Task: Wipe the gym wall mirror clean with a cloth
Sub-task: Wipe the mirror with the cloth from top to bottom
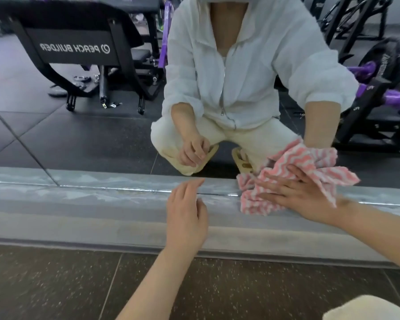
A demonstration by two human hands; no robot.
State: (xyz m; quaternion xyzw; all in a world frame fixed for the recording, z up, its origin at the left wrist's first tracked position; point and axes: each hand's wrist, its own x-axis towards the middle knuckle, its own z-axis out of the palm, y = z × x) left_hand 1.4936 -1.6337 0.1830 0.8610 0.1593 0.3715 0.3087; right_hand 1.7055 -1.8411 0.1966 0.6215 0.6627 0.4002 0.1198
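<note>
Wiping is the step in hand, low down where the glass meets its base. The right hand [303,195] lies flat with straight, spread fingers on the crumpled pink-and-white zigzag-striped cloth [284,179], pressing it against the bottom edge of the large frameless gym wall mirror [90,135]. Nothing is pinched; the cloth is carried under the palm and fingers only. It bunches out from under the hand toward ten o'clock and spills past the fingertips toward two o'clock, with a loose corner hanging at three o'clock. The left hand [186,218] hovers at nine o'clock of the cloth, near but apart from it, fingers loosely extended and holding nothing, above the grey, streaky ledge [79,204] that runs along the foot of the mirror.

By my judgement only a low strip is being worked and much of the glass above remains to do. The next move calls for steady palm pressure and a sideways sweep, probably toward nine o'clock where pale smears show on the ledge. Since the cloth is merely pressed, it may slide out or fold under unless the fingers gather it.
</note>
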